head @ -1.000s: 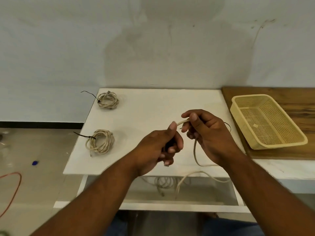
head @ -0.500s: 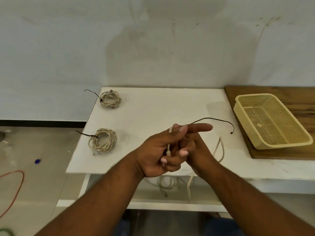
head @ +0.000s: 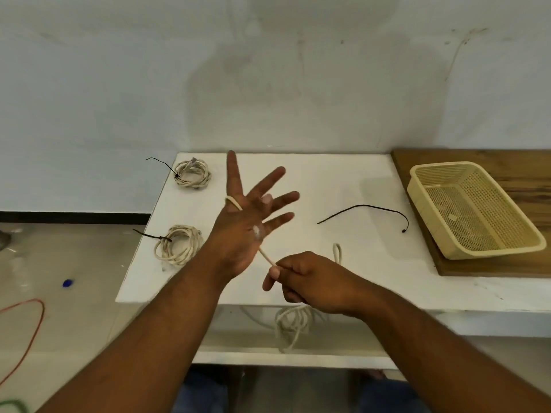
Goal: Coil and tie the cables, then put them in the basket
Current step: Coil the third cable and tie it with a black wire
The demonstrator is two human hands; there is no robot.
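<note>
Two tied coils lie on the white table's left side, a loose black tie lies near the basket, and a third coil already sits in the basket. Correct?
No. The head view shows the basket holding no coil; the third cable runs between the left hand and right hand.

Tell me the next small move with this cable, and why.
Probably the right hand should carry the cable round the spread left hand for another turn: only one loop sits on it, and much slack hangs below the table edge.
</note>
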